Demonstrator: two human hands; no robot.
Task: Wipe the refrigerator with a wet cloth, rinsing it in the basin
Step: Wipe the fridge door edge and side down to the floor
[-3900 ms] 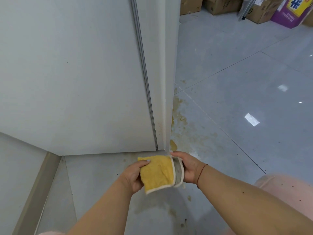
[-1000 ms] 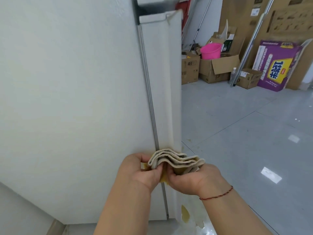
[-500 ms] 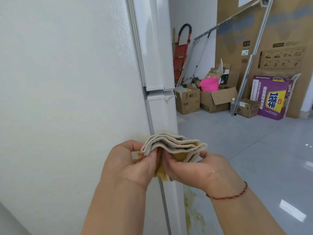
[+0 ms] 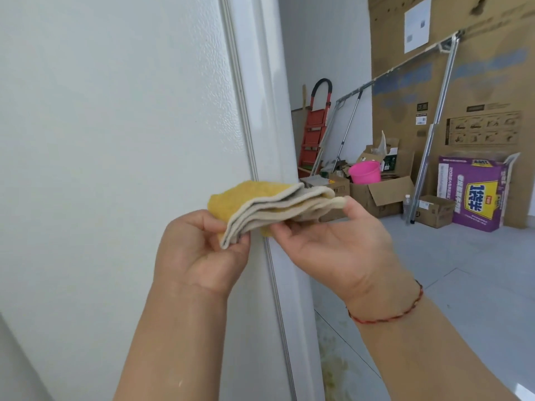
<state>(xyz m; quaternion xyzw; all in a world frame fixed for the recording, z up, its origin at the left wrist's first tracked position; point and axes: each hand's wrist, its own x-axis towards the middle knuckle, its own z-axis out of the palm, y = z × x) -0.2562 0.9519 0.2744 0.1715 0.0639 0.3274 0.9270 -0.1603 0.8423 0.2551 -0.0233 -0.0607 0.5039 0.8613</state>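
Note:
The white refrigerator (image 4: 115, 140) fills the left half of the view, its side panel facing me and its door edge running down the middle. A folded yellow cloth (image 4: 260, 198) with cream edging is held in front of that edge at chest height. My left hand (image 4: 199, 250) pinches the cloth's near left corner between thumb and fingers. My right hand (image 4: 333, 241), palm up, holds the right end of the folds by its fingertips. No basin is in view.
A grey tiled floor (image 4: 463, 285) opens to the right, with a yellowish stain by the refrigerator's foot. At the far wall stand cardboard boxes (image 4: 379, 195), a pink bucket (image 4: 364, 172), a purple box (image 4: 472, 195), a red step ladder (image 4: 315, 128) and metal poles.
My view has lifted from the floor to the refrigerator's upper part. Both hands have raised the cloth, refolded it and spread it wider, the right hand turning palm up.

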